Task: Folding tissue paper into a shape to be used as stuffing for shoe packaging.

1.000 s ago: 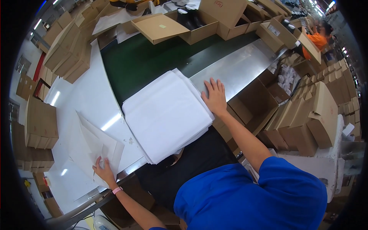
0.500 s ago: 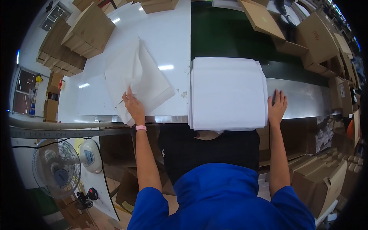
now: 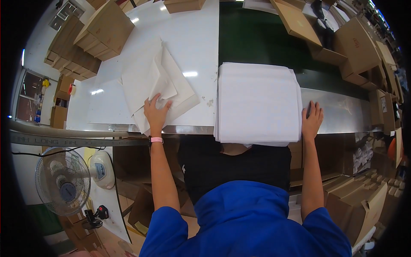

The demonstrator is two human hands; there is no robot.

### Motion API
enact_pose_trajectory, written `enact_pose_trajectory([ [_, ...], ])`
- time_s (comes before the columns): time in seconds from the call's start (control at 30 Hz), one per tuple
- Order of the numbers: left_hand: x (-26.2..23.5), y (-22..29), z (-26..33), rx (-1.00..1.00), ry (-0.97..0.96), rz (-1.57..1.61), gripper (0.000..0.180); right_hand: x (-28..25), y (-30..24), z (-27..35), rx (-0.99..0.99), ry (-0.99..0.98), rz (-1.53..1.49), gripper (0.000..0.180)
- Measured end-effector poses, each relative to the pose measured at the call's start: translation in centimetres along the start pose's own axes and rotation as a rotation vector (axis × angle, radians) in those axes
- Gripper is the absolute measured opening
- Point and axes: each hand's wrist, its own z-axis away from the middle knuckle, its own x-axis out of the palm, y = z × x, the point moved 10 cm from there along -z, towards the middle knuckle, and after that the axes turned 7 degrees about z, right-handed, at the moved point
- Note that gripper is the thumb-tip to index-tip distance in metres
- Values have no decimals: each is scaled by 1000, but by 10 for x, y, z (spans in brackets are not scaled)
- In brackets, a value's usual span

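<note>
My left hand (image 3: pixel 156 115) rests on the near part of a pile of cream paper sheets (image 3: pixel 139 81), thumb and fingers apart and slightly curled. One sheet there has a raised, folded-over flap just beyond my fingertips. To the right lies a thick stack of white paper sheets (image 3: pixel 259 103), its near edge overhanging the table edge. Beside that stack, my right hand (image 3: pixel 313 122) lies on the metal strip, fingers closed around a small dark object (image 3: pixel 308 109). Its kind cannot be made out.
A green surface (image 3: pixel 257 36) adjoins the white tabletop (image 3: pixel 195 47). Cardboard boxes (image 3: pixel 105 32) stand at the far left, and an open carton (image 3: pixel 357 45) at the far right. Below the table's left end is a fan (image 3: pixel 64 182). The metal strip (image 3: pixel 342 112) runs along the right front.
My left hand has shifted slightly, its thumb and fingers now wider apart. The cream sheet's flap now folds over farther to the right. My right hand still holds the dark object.
</note>
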Motion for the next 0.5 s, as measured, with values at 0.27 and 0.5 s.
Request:
enact_pose_trajectory([
  [0.27, -14, -19, -13, -33, 125, 146, 33, 1, -3, -4, -2, -2, -27, 60],
  [0.5, -60, 36, -15, -106, 395, 280, 32, 2, 38, -16, 58, -18, -258, 53],
])
